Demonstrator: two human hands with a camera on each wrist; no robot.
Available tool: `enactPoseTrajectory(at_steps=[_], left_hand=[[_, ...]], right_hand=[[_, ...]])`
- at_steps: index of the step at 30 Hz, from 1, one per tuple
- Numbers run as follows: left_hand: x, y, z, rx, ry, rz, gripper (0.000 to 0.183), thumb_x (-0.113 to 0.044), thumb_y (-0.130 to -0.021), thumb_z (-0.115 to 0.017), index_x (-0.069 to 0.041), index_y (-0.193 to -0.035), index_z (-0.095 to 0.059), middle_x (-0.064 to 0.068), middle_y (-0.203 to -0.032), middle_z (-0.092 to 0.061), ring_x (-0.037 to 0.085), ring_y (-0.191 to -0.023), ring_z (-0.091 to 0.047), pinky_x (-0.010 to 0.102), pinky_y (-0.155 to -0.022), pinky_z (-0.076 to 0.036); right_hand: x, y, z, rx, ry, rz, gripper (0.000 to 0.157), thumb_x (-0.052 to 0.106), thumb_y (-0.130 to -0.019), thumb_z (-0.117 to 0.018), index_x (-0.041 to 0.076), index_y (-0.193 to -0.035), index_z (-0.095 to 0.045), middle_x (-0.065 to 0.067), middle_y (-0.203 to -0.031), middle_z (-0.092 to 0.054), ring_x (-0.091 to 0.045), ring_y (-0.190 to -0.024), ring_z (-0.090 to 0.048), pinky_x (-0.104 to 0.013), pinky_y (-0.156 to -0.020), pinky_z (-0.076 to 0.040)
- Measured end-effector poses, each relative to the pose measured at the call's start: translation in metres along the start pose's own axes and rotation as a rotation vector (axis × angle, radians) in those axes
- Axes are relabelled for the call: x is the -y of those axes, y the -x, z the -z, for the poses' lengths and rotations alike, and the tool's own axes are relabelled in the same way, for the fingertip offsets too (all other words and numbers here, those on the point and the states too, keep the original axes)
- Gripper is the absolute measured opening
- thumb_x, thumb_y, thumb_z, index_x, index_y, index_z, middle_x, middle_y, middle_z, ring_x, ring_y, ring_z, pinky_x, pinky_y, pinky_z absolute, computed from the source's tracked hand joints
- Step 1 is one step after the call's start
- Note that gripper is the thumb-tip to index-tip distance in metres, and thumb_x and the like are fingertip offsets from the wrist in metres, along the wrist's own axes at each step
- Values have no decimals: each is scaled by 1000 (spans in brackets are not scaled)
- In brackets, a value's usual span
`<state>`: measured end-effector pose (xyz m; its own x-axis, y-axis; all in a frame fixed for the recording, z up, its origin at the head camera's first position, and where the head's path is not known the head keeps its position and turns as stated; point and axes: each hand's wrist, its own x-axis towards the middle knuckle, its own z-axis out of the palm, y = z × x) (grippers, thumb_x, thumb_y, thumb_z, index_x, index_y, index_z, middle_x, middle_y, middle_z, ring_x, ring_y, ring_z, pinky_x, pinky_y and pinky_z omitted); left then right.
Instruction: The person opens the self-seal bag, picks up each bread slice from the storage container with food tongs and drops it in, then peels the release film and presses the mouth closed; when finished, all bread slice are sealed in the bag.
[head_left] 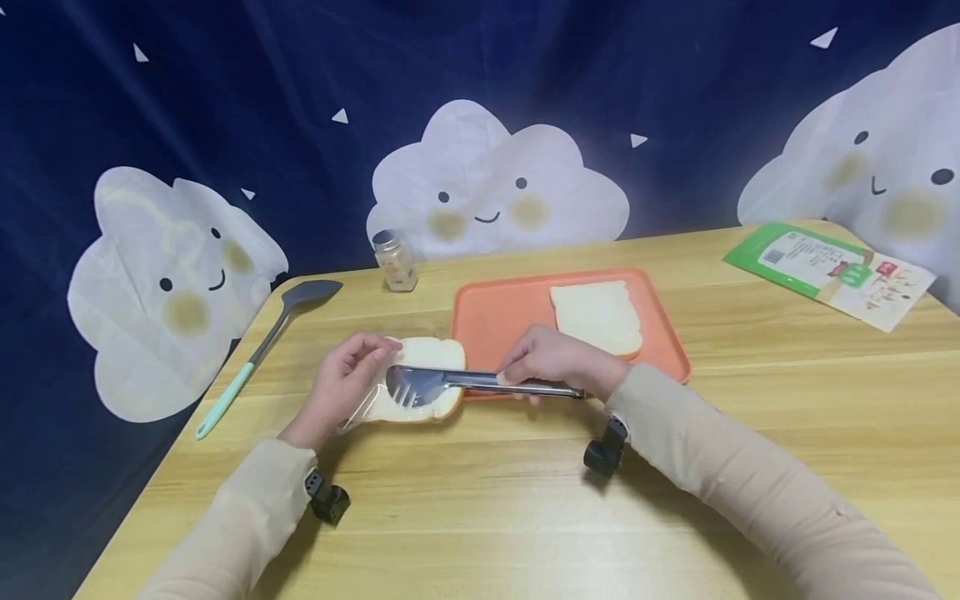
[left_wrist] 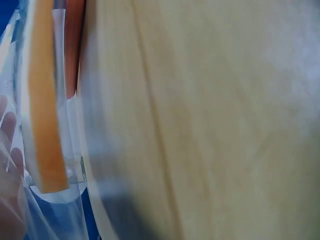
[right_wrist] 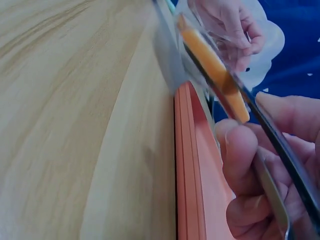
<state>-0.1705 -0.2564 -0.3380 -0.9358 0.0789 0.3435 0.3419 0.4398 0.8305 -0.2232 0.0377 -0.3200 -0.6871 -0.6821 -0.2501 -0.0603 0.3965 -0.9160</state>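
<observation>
My right hand [head_left: 555, 360] grips metal food tongs [head_left: 480, 380] at mid-handle. A fork-like tong end lies across a white slice of bread [head_left: 442, 353]. In the right wrist view the tongs' arms [right_wrist: 280, 137] pass either side of the slice's brown crust [right_wrist: 212, 60]. At the slice's left side my left hand [head_left: 341, 385] pinches a clear plastic bag [head_left: 363, 412], which covers part of the bread. The slice is raised close in front of an orange tray [head_left: 495, 317]. Another bread slice [head_left: 596, 317] lies flat on the tray's right part.
A grey spatula [head_left: 258, 350] with a mint handle lies along the table's left edge. Behind the bread stands a small seasoning jar [head_left: 396, 262]. A green and white pouch [head_left: 828, 271] lies at the far right. A blue cloud-patterned curtain [head_left: 315, 67] hangs behind the table.
</observation>
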Motion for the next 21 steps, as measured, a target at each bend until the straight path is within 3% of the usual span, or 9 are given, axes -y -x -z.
enactPoseTrajectory(at_steps=[9,14,17,21], left_hand=[[-2,2,0,26,-18,-91,14,-4,-95,-49,5,-93,-59,17,-102,-65,2,-101,-56,14,-89,-41],[-2,1,1,-6,-78,-38,14,-6,-95,-49,3,-94,-60,18,-102,-65,10,-99,-57,13,-84,-43],[-1,1,2,-46,-99,9,15,-8,-95,-49,2,-94,-59,18,-104,-66,6,-96,-57,11,-80,-43],[1,0,1,-29,-35,-43,13,-4,-94,-49,6,-94,-59,23,-102,-64,1,-93,-58,12,-81,-45]], right_hand=[[1,-2,-3,-68,30,-41,22,8,-84,-61,-4,-102,-69,-13,-60,-63,-13,-41,-53,-27,-49,-50],[2,0,-2,-67,21,-21,23,7,-84,-60,-4,-102,-68,-13,-61,-62,-14,-42,-54,-28,-50,-50],[2,2,-1,-55,7,-6,22,6,-84,-60,-5,-101,-69,-12,-60,-62,-13,-42,-53,-27,-49,-49],[1,-1,-1,-41,-19,7,22,5,-84,-60,-5,-100,-68,-10,-59,-62,-12,-42,-53,-25,-48,-48]])
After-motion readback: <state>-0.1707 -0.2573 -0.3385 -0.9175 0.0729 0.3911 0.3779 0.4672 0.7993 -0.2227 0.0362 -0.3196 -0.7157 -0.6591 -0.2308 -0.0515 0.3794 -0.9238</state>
